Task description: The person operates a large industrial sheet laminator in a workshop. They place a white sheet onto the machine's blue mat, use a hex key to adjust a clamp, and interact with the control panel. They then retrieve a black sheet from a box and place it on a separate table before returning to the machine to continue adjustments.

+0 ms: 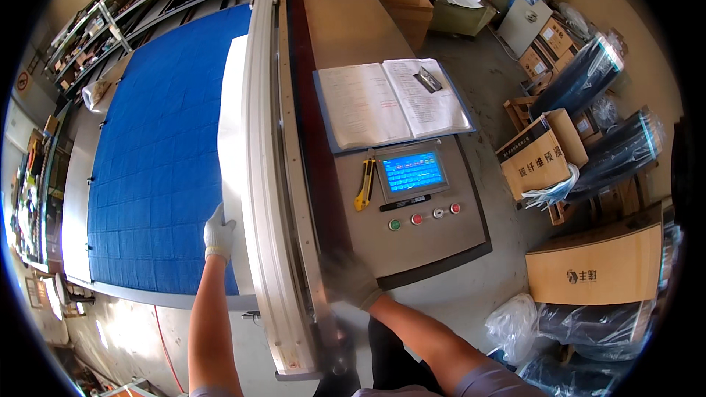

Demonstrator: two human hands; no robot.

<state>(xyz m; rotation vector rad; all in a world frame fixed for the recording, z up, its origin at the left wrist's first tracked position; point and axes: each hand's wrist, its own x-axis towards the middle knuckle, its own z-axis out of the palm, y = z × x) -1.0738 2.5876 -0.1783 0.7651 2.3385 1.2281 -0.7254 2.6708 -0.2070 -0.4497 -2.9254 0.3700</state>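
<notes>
My left hand (219,234), in a white glove, is closed at the left edge of a white sheet (233,132); its fingertips are partly hidden. The sheet lies as a long strip over a blue gridded cutting bed (162,154), beside a long metal beam (266,140). My right hand (353,279), in a greyish glove, is smeared by motion just right of the beam. It is at the near left edge of the control panel (434,239), and its fingers cannot be made out.
On the panel are a touchscreen (413,172), a yellow utility knife (364,185), a black marker (404,204) and several buttons. An open binder (393,103) lies behind them. Cardboard boxes (593,265) and dark wrapped rolls (581,77) stand at right; shelves (110,22) at far left.
</notes>
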